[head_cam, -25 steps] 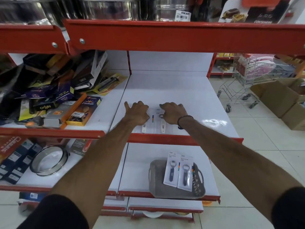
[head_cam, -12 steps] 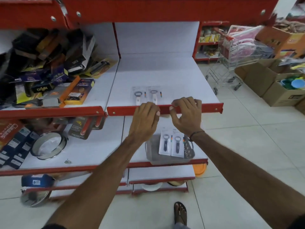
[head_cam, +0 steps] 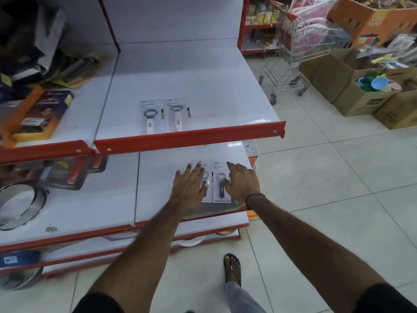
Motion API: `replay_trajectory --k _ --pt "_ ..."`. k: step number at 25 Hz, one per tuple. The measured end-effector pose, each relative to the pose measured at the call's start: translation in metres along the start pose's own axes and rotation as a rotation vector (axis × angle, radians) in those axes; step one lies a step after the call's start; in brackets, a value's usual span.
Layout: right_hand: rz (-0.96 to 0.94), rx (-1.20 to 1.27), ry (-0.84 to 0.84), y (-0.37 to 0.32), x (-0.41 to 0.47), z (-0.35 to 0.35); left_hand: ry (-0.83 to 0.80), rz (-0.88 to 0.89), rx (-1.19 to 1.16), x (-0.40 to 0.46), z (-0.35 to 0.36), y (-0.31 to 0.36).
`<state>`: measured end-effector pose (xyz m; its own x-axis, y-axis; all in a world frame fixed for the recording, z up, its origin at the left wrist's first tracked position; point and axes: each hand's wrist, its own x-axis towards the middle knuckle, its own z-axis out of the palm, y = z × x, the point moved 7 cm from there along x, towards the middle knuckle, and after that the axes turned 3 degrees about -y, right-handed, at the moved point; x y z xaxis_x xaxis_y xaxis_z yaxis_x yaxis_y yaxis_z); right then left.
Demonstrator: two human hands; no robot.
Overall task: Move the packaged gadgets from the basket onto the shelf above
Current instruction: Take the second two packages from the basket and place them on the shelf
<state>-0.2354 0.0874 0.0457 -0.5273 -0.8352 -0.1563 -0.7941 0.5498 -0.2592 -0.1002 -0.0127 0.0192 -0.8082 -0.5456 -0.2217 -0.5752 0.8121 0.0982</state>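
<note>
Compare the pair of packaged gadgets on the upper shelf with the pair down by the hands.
The upper pair has white handles; the lower pair has dark ones. The upper pair lies untouched on the upper shelf; the lower pair lies one level down in the grey basket, with the left hand and right hand spread over it. Both pairs lie flat, side by side, in matching clear-fronted cards.

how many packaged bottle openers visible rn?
4. Two white-handled packs lie side by side on the upper shelf: and. Two dark-handled packs in the basket below: and, under both hands. More may be hidden.
</note>
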Motion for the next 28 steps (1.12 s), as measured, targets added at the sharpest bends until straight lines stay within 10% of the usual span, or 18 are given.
replay_trajectory --k 10,19,28 --pt "-0.055 -0.11 -0.281 0.019 0.088 0.064 0.004 0.067 0.19 0.086 0.022 -0.001" --pt "-0.123 -0.012 0.039 0.004 0.076 0.011 0.111 0.027 0.088 0.076 -0.016 0.01" --pt "-0.181 0.085 0.002 -0.032 -0.006 -0.039 0.106 -0.027 -0.048 0.0 -0.043 0.024"
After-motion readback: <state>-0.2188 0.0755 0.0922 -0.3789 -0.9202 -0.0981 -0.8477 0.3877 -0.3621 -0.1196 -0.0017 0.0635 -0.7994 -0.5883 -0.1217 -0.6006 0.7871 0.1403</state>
